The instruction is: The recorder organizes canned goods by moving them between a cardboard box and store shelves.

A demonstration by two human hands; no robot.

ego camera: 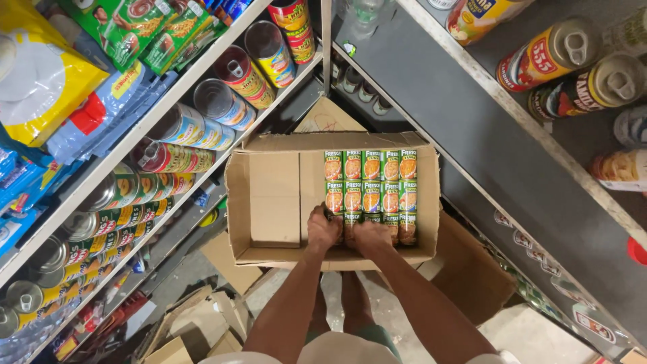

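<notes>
While curled: both hands (347, 232) | gripping cans (371, 192) | cardboard box (269, 202)

Small round tin cans in the box (371, 180): green labels with orange-red picture, yellow band
Open cardboard box (269, 202): plain brown
Tin cans on left shelf (222, 101): silver lids, red-yellow and blue labels
Right shelf board (472, 135): dark grey

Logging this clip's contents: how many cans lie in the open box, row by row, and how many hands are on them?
Far row, green-labelled cans: 5
Middle row: 5
Near row, partly hidden by the left hand and right hand: at least 2
Hands: 2
Cardboard box: 1
Total: at least 15
</notes>
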